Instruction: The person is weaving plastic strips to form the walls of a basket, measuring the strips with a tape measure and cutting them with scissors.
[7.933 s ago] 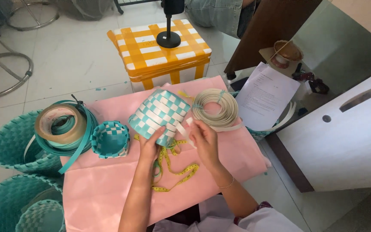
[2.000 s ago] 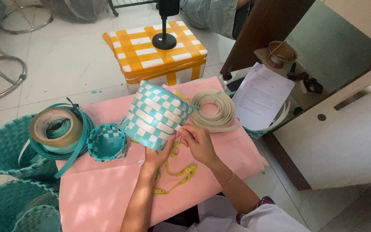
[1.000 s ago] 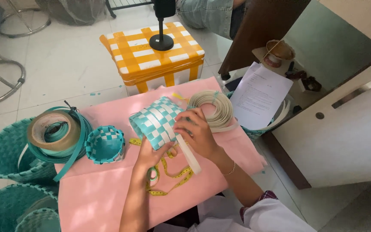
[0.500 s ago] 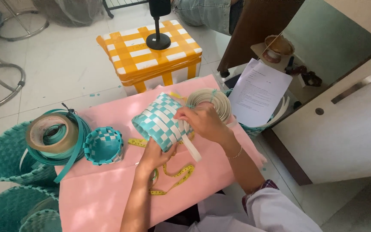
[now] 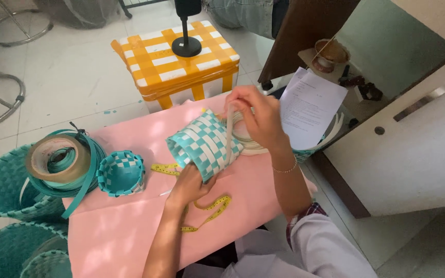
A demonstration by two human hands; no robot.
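Observation:
A small teal and white woven basket (image 5: 204, 144) is held up over the pink table (image 5: 129, 226). My left hand (image 5: 189, 184) grips it from below at its near corner. My right hand (image 5: 256, 116) is above its right side and pinches a white strip (image 5: 229, 135) that runs down into the weave. A coil of white strip (image 5: 245, 139) lies on the table behind the basket, partly hidden by my right hand. A yellow tape measure (image 5: 209, 211) lies loose under my left wrist.
A smaller teal woven cup (image 5: 121, 172) stands to the left, next to a roll of teal strip with a tan tape roll (image 5: 60, 159) on top. Teal baskets (image 5: 3, 188) stand on the floor at left. A yellow checked box (image 5: 178, 64) and papers (image 5: 310, 105) lie beyond.
The basket has been turned in my hands. My right hand has risen from the basket's front to its upper right side, drawing the white strip upward. My left hand stays underneath.

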